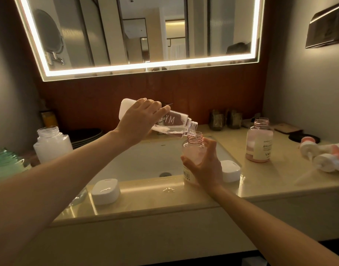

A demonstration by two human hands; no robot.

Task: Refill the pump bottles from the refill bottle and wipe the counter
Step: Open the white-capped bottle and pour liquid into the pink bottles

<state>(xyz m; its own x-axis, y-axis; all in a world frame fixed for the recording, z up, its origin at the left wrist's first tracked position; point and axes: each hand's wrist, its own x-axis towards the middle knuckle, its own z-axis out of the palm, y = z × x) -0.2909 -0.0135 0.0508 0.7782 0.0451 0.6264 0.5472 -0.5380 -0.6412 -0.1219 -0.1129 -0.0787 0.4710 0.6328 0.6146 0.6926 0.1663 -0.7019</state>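
Observation:
My left hand [140, 120] grips a clear refill bottle [176, 124] tipped neck-down, and liquid runs from its mouth into an uncapped pink pump bottle [194, 148]. My right hand [207, 166] wraps around that pink bottle, which stands on the counter [261, 181] at the sink's front right edge. A second uncapped pink bottle [259, 140] stands further right. An uncapped white bottle [52, 144] stands at the left. Two pump heads [318, 154] lie on a cloth at the far right.
The sink basin [145, 162] lies under the pouring. Two white caps [105, 191] [231, 170] sit on the sink rim. Dark plates [86, 136] are stacked at back left, dark cups [225, 119] at the back right, a greenish bottle [5, 162] at far left.

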